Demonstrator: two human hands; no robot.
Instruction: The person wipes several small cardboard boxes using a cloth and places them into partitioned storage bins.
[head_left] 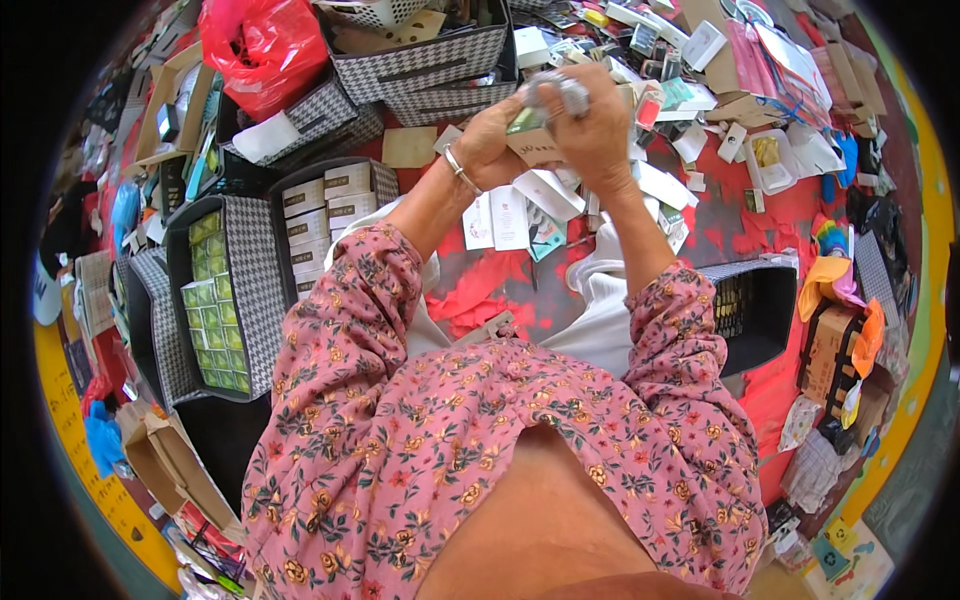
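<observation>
Item 1: left hand (487, 140), upper centre of the frame, fingers closed on a small tan and green cardboard packet (530, 138); silver bangle (459, 170) at the wrist.

Item 2: right hand (597, 135), just right of the left, fingers curled round the same packet and a crumpled grey-silver wrapper (560, 90) that shows above the knuckles. Both hands touch at the packet, raised above the red surface (490, 290).

Item 3: pink floral sleeves (350, 290), running from the lower frame up to both wrists.

Item 4: flat white printed cartons (505, 215), lying on the surface directly below the hands.

Item 5: black-and-white houndstooth fabric bin of small green boxes (215, 305), left of the frame; beside it, nearer centre, a like bin of white boxes with dark bands (320, 205).

Item 6: empty houndstooth fabric bins (420, 60), upper centre, behind the hands.

Item 7: red plastic bag (262, 48), upper left.

Item 8: black mesh basket (755, 305), right of the frame, beside the right elbow.

Item 9: loose small cartons and packaging (740, 100), strewn across the upper right.
</observation>
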